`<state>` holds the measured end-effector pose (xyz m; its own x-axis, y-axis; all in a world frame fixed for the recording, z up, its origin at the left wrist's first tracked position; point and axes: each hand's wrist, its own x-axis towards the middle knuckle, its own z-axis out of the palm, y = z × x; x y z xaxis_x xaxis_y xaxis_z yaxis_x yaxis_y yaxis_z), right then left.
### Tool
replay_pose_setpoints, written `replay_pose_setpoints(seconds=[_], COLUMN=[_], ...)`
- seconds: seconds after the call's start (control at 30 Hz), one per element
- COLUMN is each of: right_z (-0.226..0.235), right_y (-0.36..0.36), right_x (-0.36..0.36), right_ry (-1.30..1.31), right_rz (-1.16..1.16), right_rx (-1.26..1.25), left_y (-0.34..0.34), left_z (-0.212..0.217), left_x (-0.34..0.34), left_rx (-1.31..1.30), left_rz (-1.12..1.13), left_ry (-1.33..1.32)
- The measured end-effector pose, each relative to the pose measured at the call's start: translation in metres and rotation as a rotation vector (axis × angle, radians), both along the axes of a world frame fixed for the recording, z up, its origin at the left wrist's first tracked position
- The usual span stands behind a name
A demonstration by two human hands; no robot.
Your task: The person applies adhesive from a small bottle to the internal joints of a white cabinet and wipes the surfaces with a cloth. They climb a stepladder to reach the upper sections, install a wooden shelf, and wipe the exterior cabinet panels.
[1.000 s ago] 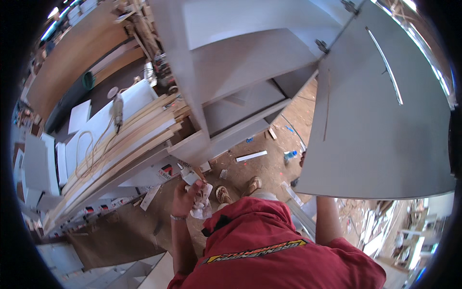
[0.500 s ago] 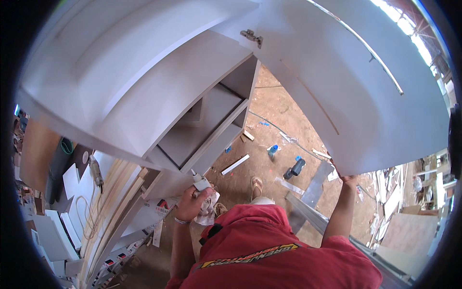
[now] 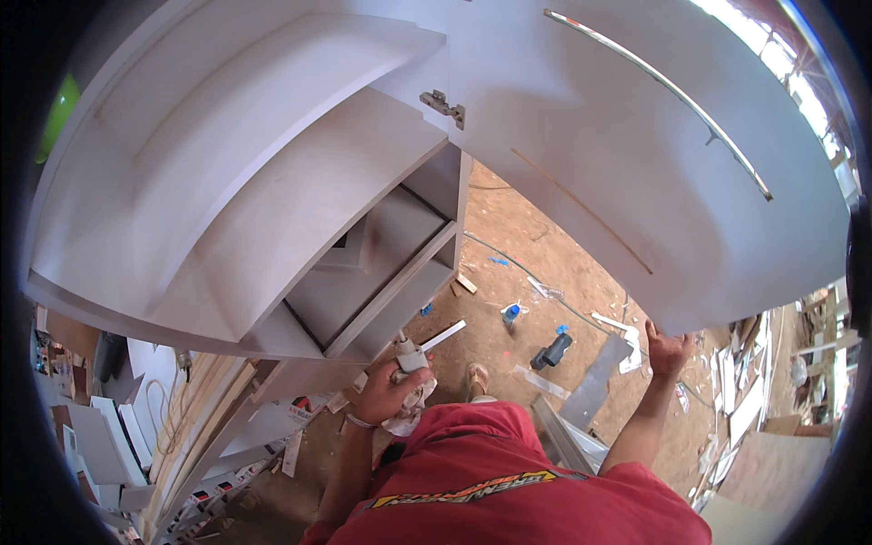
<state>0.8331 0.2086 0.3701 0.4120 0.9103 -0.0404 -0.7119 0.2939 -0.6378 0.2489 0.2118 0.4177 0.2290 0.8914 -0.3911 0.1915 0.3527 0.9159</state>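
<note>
My left hand (image 3: 386, 392) is closed around a white squeeze bottle (image 3: 411, 358) with a narrow nozzle pointing up. A crumpled whitish rag (image 3: 411, 407) hangs below the bottle in the same hand. Just ahead stands a light grey cabinet (image 3: 300, 191) with shelves and a drawer-like lower compartment (image 3: 386, 259). Its wide door (image 3: 627, 154) is swung out to the right, joined by a metal hinge (image 3: 443, 109). At the door's lower corner my right hand (image 3: 668, 352) grips the edge, some fingers hidden behind the panel. A long metal strip (image 3: 663, 86) runs along the door.
On the dirt floor (image 3: 518, 209) lie a blue-capped bottle (image 3: 510, 314), a dark cordless tool (image 3: 551, 351), a cable (image 3: 509, 254) and offcuts. Long wooden strips (image 3: 195, 409) lean at the left. Scrap boards (image 3: 745, 400) pile up at the right.
My left hand has moved right and slightly down with the bottle and rag. The view has shifted, so the cabinet and hinge sit lower. My right hand stays at the door's corner.
</note>
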Motion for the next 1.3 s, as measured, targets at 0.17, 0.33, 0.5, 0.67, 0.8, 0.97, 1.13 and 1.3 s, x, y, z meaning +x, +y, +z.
replay_pose_setpoints(seconds=[0.17, 0.33, 0.5, 0.67, 0.8, 0.97, 1.13, 1.3], right_z=[-0.007, -0.007, -0.029, -0.086, 0.017, 0.044, 0.076, 0.105], right_y=[0.014, 0.012, 0.011, 0.005, 0.009, -0.004, 0.006, -0.007], right_x=[0.012, 0.006, -0.012, -0.130, -0.332, -0.426, -0.429, -0.449], right_ry=[-0.109, -0.137, 0.024, -0.618, -0.697, -0.950, -0.584, -1.001], right_rz=[0.135, -0.074, -0.246, 0.226, 0.967, 0.941, 0.740, 0.681], right_rx=[0.030, 0.009, -0.131, -0.488, -0.220, -0.089, -0.174, -0.074], left_y=[-0.003, -0.008, -0.015, -0.022, -0.027, -0.028, -0.040, -0.050], left_z=[0.001, -0.001, 0.003, 0.005, 0.006, 0.019, 0.019, 0.058], left_x=[0.001, -0.010, -0.025, -0.035, -0.033, -0.035, -0.061, -0.070], left_rx=[-0.028, -0.020, 0.061, 0.169, 0.184, 0.515, 0.423, 0.400], left_rz=[0.017, 0.013, 0.032, 0.077, 0.011, -0.035, 0.238, 0.389], left_ry=[-0.087, -0.022, -0.044, -0.020, 0.099, 0.300, 0.206, -0.106])
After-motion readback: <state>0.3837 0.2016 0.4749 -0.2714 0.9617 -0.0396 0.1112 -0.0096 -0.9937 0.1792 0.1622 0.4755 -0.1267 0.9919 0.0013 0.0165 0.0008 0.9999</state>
